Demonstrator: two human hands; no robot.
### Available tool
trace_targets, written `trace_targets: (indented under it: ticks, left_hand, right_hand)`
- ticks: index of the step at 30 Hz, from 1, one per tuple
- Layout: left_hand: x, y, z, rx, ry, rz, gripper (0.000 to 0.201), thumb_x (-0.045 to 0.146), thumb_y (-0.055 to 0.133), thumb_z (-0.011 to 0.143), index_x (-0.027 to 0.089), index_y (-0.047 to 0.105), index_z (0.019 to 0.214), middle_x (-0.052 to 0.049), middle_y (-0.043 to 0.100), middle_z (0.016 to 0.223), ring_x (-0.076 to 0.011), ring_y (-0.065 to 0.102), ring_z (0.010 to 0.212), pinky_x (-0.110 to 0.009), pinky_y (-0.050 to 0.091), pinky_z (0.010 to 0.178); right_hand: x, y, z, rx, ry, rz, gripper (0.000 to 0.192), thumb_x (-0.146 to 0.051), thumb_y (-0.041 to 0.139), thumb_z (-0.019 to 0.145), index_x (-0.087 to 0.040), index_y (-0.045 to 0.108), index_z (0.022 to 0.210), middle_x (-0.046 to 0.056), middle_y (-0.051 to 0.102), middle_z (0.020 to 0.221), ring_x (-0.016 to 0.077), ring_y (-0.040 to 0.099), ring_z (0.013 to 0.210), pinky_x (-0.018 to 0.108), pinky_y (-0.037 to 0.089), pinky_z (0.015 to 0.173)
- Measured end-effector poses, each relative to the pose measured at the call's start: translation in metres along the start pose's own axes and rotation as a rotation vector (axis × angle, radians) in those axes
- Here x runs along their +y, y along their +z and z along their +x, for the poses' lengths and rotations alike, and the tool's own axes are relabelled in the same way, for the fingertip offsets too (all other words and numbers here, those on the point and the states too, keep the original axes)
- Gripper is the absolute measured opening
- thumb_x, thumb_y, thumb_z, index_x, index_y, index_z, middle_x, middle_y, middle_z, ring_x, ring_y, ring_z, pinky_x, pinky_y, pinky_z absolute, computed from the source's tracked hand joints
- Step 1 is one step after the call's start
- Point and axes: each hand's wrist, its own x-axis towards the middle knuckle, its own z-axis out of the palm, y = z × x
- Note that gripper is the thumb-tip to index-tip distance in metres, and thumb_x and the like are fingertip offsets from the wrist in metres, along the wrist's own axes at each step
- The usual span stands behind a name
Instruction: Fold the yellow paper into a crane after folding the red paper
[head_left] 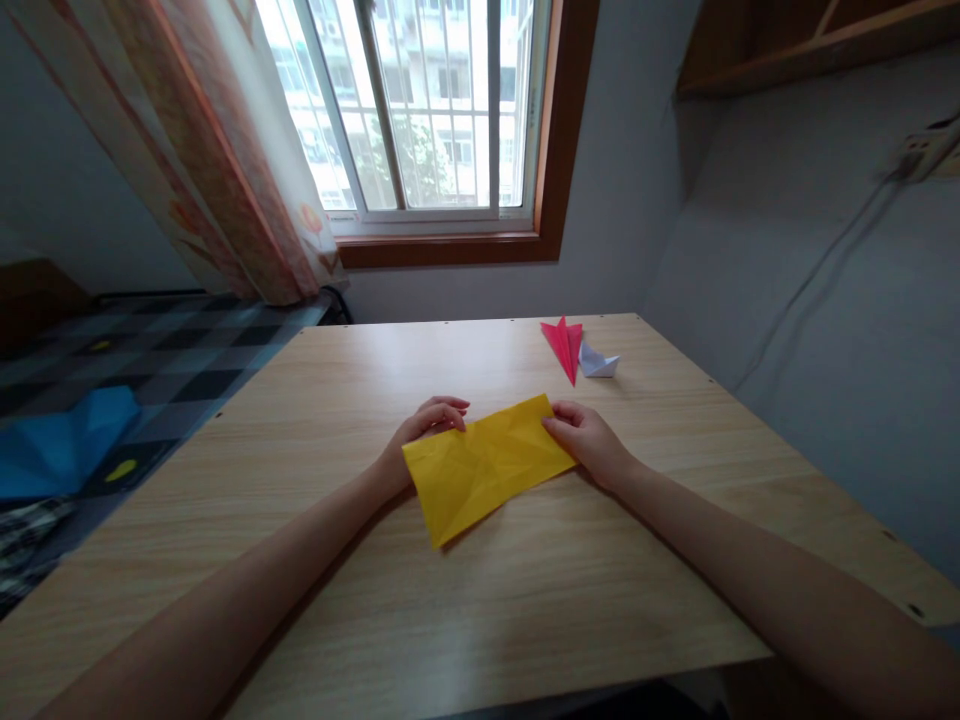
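A yellow sheet of paper [486, 466], folded into a creased rectangle, lies at a slant on the wooden table [525, 600]. My left hand [420, 430] grips its far left corner with curled fingers. My right hand [589, 440] pinches its far right corner between thumb and fingers. Both forearms rest low over the table.
A folded red paper piece [564, 345] and a small white folded piece [598, 362] sit at the table's far right. A window [420, 110] with a patterned curtain [225, 160] is behind. A bed with a checked cover [150, 360] and a blue cloth [64, 445] lies left.
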Motion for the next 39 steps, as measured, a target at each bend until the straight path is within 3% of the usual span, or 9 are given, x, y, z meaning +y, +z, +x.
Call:
trace_targets:
  ticks: [3, 6, 10, 13, 17, 21, 27, 32, 39]
  left_hand:
    - [-0.002, -0.006, 0.006, 0.183, -0.147, -0.223, 0.018, 0.034, 0.069, 0.078, 0.017, 0.066, 0.075, -0.01, 0.065, 0.114, -0.0231, 0.062, 0.101, -0.038, 0.051, 0.091]
    - [-0.005, -0.013, 0.011, 0.348, -0.221, -0.316, 0.019, 0.032, 0.069, 0.075, 0.017, 0.064, 0.087, -0.007, 0.067, 0.109, -0.0195, 0.065, 0.096, -0.037, 0.053, 0.089]
    - [-0.002, -0.014, 0.01, 0.398, -0.093, -0.101, 0.021, 0.035, 0.063, 0.081, 0.018, 0.063, 0.094, -0.006, 0.067, 0.105, -0.0196, 0.063, 0.096, -0.036, 0.052, 0.089]
    - [0.006, -0.003, 0.002, 0.236, 0.075, 0.224, 0.018, 0.033, 0.056, 0.089, 0.02, 0.065, 0.096, -0.006, 0.068, 0.101, -0.0212, 0.062, 0.1, -0.037, 0.049, 0.094]
    - [0.013, 0.013, -0.008, -0.16, 0.267, 0.583, 0.016, 0.027, 0.052, 0.093, 0.021, 0.065, 0.099, -0.008, 0.066, 0.11, -0.0224, 0.06, 0.105, -0.039, 0.047, 0.097]
    - [0.011, 0.015, -0.011, -0.337, 0.331, 0.733, 0.018, 0.023, 0.054, 0.091, 0.022, 0.065, 0.104, -0.01, 0.062, 0.121, -0.0247, 0.056, 0.115, -0.041, 0.045, 0.101]
    - [0.009, 0.012, -0.01, -0.475, 0.314, 0.765, 0.022, 0.027, 0.055, 0.093, 0.021, 0.064, 0.112, -0.011, 0.061, 0.123, -0.0255, 0.054, 0.119, -0.041, 0.042, 0.105]
    - [0.01, 0.012, -0.011, -0.481, 0.304, 0.778, 0.026, 0.032, 0.059, 0.092, 0.022, 0.064, 0.115, -0.01, 0.06, 0.125, -0.0268, 0.054, 0.12, -0.041, 0.043, 0.105]
    - [0.009, 0.012, -0.012, -0.489, 0.317, 0.863, 0.031, 0.034, 0.057, 0.094, 0.022, 0.061, 0.123, -0.01, 0.057, 0.13, -0.0256, 0.052, 0.123, -0.042, 0.042, 0.108]
  right_hand:
    - [0.001, -0.008, 0.005, 0.038, -0.014, -0.049, 0.027, -0.033, 0.074, 0.072, -0.021, 0.074, 0.096, 0.006, 0.076, 0.094, 0.0292, 0.071, 0.086, 0.042, 0.057, 0.08]
    - [0.004, -0.014, 0.01, 0.062, -0.044, -0.107, 0.028, -0.033, 0.072, 0.072, -0.02, 0.075, 0.097, 0.006, 0.076, 0.093, 0.0299, 0.071, 0.09, 0.042, 0.057, 0.079]
    - [0.007, -0.018, 0.012, 0.059, -0.074, -0.171, 0.027, -0.033, 0.072, 0.073, -0.02, 0.075, 0.096, 0.006, 0.076, 0.093, 0.0294, 0.07, 0.091, 0.04, 0.057, 0.077]
    - [0.008, -0.017, 0.012, 0.053, -0.082, -0.184, 0.026, -0.033, 0.072, 0.073, -0.02, 0.075, 0.096, 0.007, 0.076, 0.093, 0.0292, 0.07, 0.089, 0.039, 0.056, 0.076]
    - [0.008, -0.017, 0.011, 0.047, -0.092, -0.205, 0.025, -0.033, 0.071, 0.074, -0.02, 0.075, 0.095, 0.006, 0.076, 0.093, 0.0289, 0.07, 0.088, 0.038, 0.055, 0.074]
    - [0.008, -0.019, 0.012, 0.037, -0.118, -0.298, 0.022, -0.032, 0.069, 0.076, -0.021, 0.075, 0.094, 0.005, 0.075, 0.095, 0.0283, 0.069, 0.089, 0.036, 0.054, 0.072]
    - [0.008, -0.023, 0.013, 0.002, -0.151, -0.405, 0.025, -0.033, 0.067, 0.08, -0.021, 0.074, 0.101, 0.006, 0.075, 0.099, 0.0274, 0.067, 0.091, 0.034, 0.053, 0.073]
    - [0.002, -0.02, 0.008, -0.052, -0.239, -0.578, 0.031, -0.025, 0.067, 0.078, -0.02, 0.07, 0.109, 0.006, 0.073, 0.105, 0.0256, 0.066, 0.093, 0.035, 0.052, 0.079]
    - [-0.005, -0.012, 0.001, 0.0, -0.354, -0.928, 0.039, -0.014, 0.063, 0.075, -0.016, 0.065, 0.114, 0.009, 0.071, 0.11, 0.0242, 0.065, 0.098, 0.037, 0.05, 0.088]
